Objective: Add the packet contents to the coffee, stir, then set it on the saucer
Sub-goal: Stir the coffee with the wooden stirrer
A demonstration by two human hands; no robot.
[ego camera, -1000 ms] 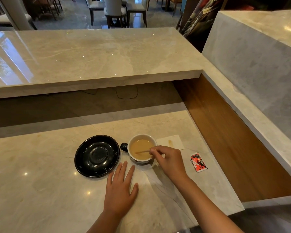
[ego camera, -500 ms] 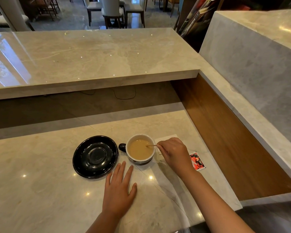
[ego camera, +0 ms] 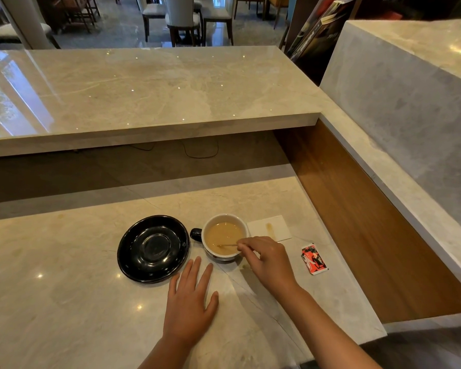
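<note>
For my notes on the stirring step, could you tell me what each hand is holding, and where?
The right hand pinches the stir stick by its upper end; its lower end is in the coffee. The left hand lies flat, holding nothing.

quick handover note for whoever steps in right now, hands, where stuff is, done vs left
Left hand: flat on the counter, holding nothing.
Right hand: pinching the stir stick, its tip in the coffee.
Cup: on the counter just right of the black saucer, handle towards it.
Packet: lying to the right, apparently used.
Stained napkin: behind the cup.
Done: contents seemingly added. Left: finish stirring, set cup on saucer.
</note>
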